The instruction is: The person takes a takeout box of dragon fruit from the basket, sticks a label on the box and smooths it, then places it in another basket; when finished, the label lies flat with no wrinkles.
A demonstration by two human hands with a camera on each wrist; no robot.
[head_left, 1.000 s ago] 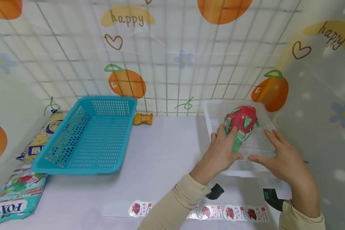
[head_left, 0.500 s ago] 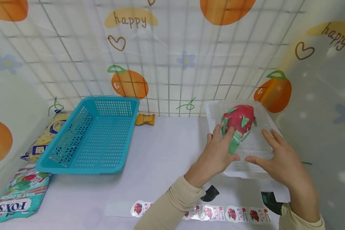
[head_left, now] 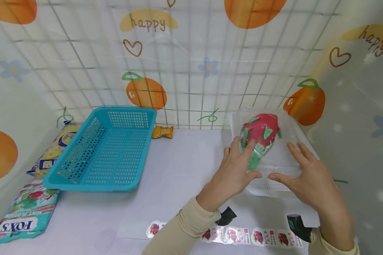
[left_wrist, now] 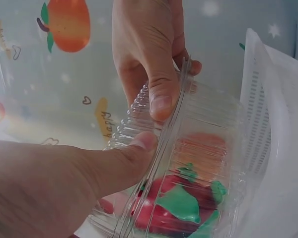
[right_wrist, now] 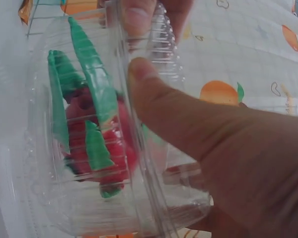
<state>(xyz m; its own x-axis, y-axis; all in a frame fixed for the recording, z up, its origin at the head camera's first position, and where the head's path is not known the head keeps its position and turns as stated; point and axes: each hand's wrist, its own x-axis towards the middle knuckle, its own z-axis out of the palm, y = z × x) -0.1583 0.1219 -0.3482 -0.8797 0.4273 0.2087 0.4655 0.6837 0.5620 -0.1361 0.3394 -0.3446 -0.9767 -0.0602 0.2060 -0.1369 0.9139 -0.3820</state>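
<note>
A clear plastic clamshell box [head_left: 285, 156] with a pink and green dragon fruit [head_left: 263, 129] inside is at the right of the head view, over a white basket [head_left: 265, 192]. My left hand [head_left: 234, 168] grips the box's left front part, fingers on the lid and thumb at the front. On its right side my right hand [head_left: 311, 179] holds it the same way. Both thumbs press near the box's rim in the left wrist view, where the dragon fruit [left_wrist: 181, 203] shows through the plastic. The box hides much of the basket's inside.
A turquoise basket [head_left: 111, 186] stands at the left. Beside it lie a yellow snack bag [head_left: 55, 152], a teal Fox's candy bag [head_left: 25, 216] and a small orange-wrapped sweet [head_left: 162, 132]. A strip of dragon-fruit stickers [head_left: 239, 236] lies along the front, partly under the left sleeve.
Both hands have shifted a little to the left with the box and the dragon fruit, relative to the white basket. The view has turned slightly. The grip looks the same.
</note>
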